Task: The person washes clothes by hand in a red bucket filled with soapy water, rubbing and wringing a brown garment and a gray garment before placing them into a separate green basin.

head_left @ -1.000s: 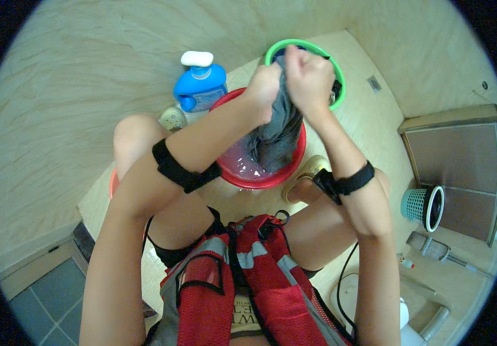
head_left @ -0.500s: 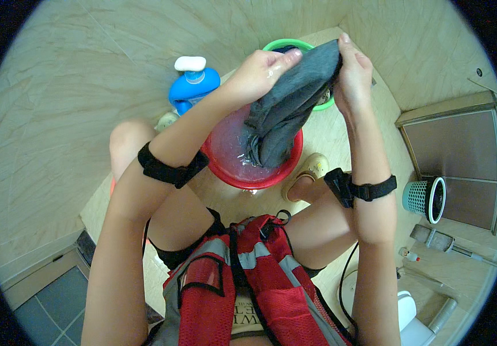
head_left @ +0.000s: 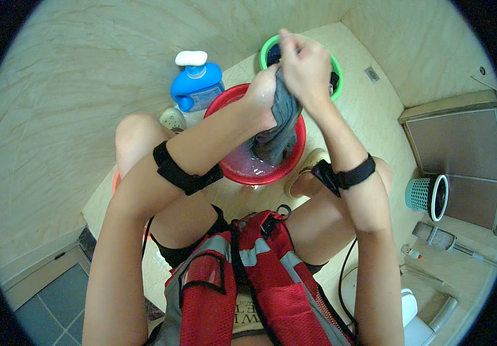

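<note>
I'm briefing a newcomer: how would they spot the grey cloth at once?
Start at the red basin on the floor. Above it, the left hand and right hand grip the grey cloth, which hangs into the basin. Being held sets it apart from the dark blue fabric in the green basin.

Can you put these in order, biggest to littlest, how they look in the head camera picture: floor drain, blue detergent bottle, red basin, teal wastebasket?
Largest to smallest, as they look:
1. Red basin, though partly covered
2. Blue detergent bottle
3. Teal wastebasket
4. Floor drain
</note>
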`<state>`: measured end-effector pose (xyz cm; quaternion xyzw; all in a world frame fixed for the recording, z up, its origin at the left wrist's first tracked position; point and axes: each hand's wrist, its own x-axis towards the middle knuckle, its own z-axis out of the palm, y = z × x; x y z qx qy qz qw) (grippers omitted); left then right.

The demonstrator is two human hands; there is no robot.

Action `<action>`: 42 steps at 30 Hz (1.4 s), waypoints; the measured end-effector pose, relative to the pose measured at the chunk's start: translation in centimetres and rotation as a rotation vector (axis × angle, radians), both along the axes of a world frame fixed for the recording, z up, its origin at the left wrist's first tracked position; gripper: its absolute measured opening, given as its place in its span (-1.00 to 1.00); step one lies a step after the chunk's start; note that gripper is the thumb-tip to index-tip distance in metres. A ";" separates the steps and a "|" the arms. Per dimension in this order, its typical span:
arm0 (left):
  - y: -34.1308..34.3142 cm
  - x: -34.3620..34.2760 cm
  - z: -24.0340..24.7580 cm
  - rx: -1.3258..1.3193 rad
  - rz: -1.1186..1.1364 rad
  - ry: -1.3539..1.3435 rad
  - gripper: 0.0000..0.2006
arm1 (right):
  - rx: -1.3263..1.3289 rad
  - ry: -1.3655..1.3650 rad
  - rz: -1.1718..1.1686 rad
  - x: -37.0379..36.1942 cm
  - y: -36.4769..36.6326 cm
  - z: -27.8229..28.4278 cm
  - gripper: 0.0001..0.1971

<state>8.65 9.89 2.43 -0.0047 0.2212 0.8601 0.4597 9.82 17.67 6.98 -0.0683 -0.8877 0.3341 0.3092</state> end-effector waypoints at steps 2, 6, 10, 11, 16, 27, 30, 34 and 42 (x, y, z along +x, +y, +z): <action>-0.1 -0.9 -1.9 0.239 0.073 0.133 -0.71 | 0.137 0.065 0.000 0.3 -0.8 -0.3 -0.65; -0.3 -0.5 -1.9 0.127 0.067 0.081 -0.72 | 0.212 -0.004 0.031 1.0 -1.6 -1.1 -0.63; -0.9 -1.4 -2.9 0.241 0.084 0.137 -0.71 | 0.219 0.073 0.046 1.1 -1.8 -1.2 -0.65; -1.5 -2.2 -4.2 0.387 0.111 0.228 -0.71 | 0.287 0.120 0.131 1.6 -2.8 -1.4 -0.64; -1.5 0.2 2.5 -0.263 -0.024 0.237 -0.68 | -0.115 -0.364 0.011 -1.1 5.5 -2.5 -0.52; -2.8 -0.7 3.4 -0.382 0.200 0.628 -0.63 | -0.559 -0.432 0.480 4.7 5.4 3.7 -0.70; -2.1 -0.2 3.6 -0.533 0.189 0.437 -0.63 | -0.200 -0.290 0.259 4.2 4.1 2.2 -0.66; -1.9 -1.0 -1.9 -0.008 -0.024 0.250 -0.71 | 0.451 -0.061 0.227 5.8 -1.9 1.0 -0.56; -1.9 -2.0 -4.8 0.122 -0.078 0.370 -0.78 | 0.399 0.122 0.180 4.6 -4.0 -0.2 -0.61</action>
